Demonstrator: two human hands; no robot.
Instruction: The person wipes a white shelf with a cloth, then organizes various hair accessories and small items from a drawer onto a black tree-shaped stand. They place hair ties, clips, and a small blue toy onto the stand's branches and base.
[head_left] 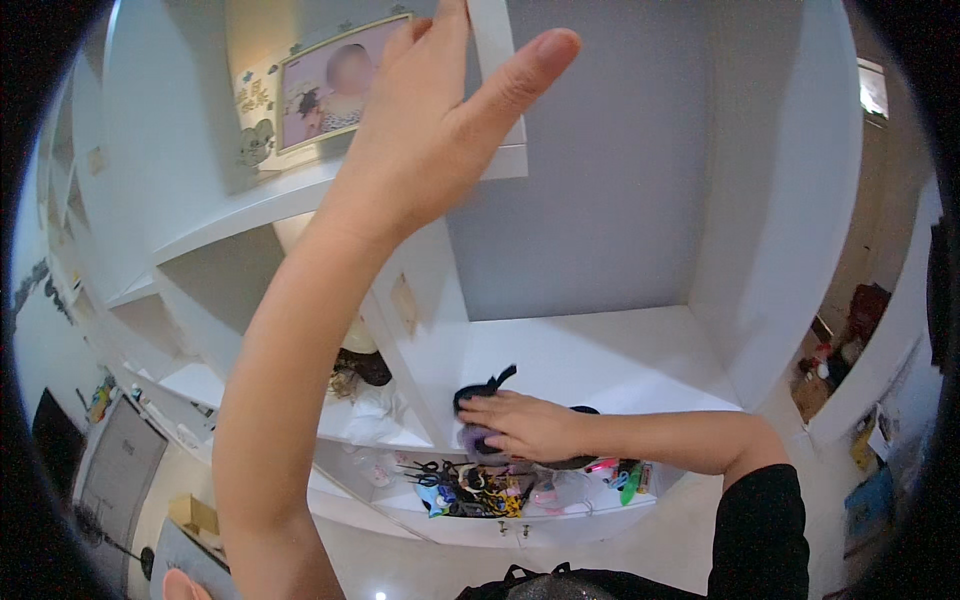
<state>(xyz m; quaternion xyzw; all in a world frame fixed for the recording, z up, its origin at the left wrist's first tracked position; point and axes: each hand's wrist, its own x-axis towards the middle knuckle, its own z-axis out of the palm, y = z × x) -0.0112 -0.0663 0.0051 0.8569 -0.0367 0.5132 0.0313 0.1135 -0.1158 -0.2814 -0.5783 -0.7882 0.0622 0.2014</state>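
Item 1: black strapped article, one, on the white shelf, at its near-left corner. Judged light, soft and pliable, not fragile; its upright strap end looks the readiest hold, the body better pinched than pressed.

Item 2: purplish piece, just at 6 o'clock from it, partly covered; probably soft too.

Item 3: my right hand, fingers extended over both; whether they close on anything, I cannot tell.

Item 4: white divider, rising at 11 o'clock; crowds an approach from that side.

Item 5: open drawer, towards 5 o'clock: black-handled scissors at 7, green article at 4. Points and loose clutter could snag the strap.

Item 6: my left hand, at 12 o'clock, thumb wide, no object seen in it; framed picture behind, at 11.
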